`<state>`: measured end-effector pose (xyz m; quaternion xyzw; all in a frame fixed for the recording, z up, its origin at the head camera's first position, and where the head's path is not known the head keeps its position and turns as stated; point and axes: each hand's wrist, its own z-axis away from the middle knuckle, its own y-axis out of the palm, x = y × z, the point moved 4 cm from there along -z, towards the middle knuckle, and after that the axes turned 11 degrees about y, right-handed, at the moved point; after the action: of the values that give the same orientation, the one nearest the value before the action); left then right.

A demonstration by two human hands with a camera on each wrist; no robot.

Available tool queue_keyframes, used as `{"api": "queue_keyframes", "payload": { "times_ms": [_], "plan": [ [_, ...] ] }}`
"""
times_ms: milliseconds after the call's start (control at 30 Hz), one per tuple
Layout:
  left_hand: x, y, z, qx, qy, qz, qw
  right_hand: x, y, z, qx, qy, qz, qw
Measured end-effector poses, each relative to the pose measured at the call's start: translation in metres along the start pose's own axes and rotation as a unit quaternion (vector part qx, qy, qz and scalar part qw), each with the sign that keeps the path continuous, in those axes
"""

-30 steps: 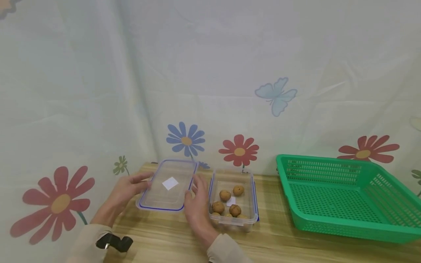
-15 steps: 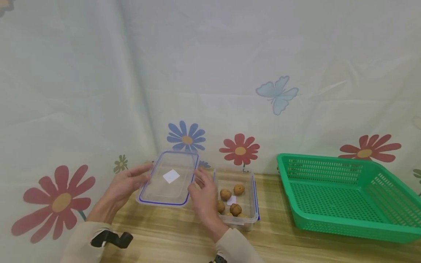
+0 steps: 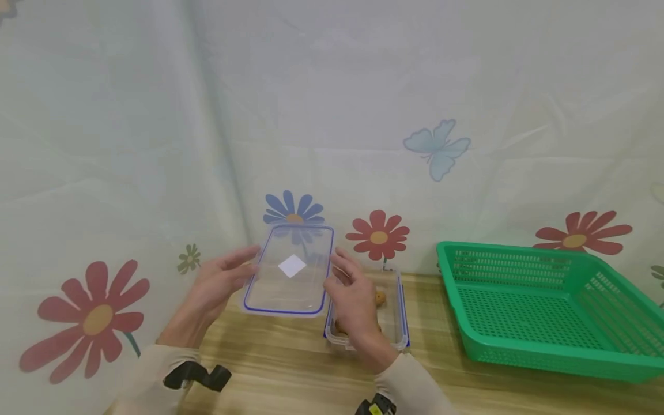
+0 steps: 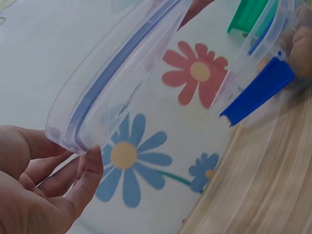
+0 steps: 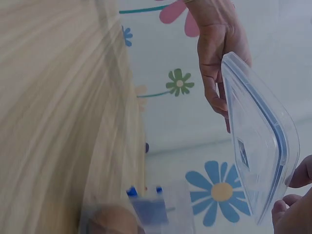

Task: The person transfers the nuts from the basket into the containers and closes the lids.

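Observation:
Both hands hold up a clear plastic lid with a blue seal and a white label. My left hand pinches its left edge; in the left wrist view the thumb and fingers grip the rim. On the opposite edge, my right hand holds the lid between thumb and fingers. In the right wrist view the lid is tilted above the table. Beneath and right of it stands a clear container with blue side clips. Brown walnuts lie inside, mostly hidden by my right hand.
A green perforated plastic basket stands on the wooden table to the right of the container. Behind the table hangs a pale curtain printed with flowers and a butterfly.
Both hands have raised the lid and carried it to the right, closer to the container. My right hand now covers most of the walnuts. Container and basket have stayed in place.

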<state>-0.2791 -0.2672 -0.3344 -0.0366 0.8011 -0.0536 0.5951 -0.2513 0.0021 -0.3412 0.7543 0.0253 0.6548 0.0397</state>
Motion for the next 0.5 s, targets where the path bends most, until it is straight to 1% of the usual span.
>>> {"api": "queue_keyframes", "payload": {
  "times_ms": [100, 233, 300, 500],
  "plan": [
    [-0.001, 0.017, -0.005, 0.0, 0.008, 0.022, 0.9997, 0.003, -0.015, -0.003, -0.008, -0.002, 0.01, 1.0],
    [-0.002, 0.041, -0.011, -0.008, 0.021, 0.059, 0.998, 0.006, -0.035, -0.006, -0.021, -0.029, 0.015, 0.999],
    [-0.002, 0.052, -0.014, -0.015, 0.023, 0.073, 0.9969, 0.007, -0.046, -0.007, -0.028, -0.035, 0.018, 0.999],
    [-0.002, 0.08, -0.017, -0.031, 0.015, 0.104, 0.9939, 0.005, -0.071, -0.011, -0.037, -0.02, 0.029, 0.999]
  ]
}}
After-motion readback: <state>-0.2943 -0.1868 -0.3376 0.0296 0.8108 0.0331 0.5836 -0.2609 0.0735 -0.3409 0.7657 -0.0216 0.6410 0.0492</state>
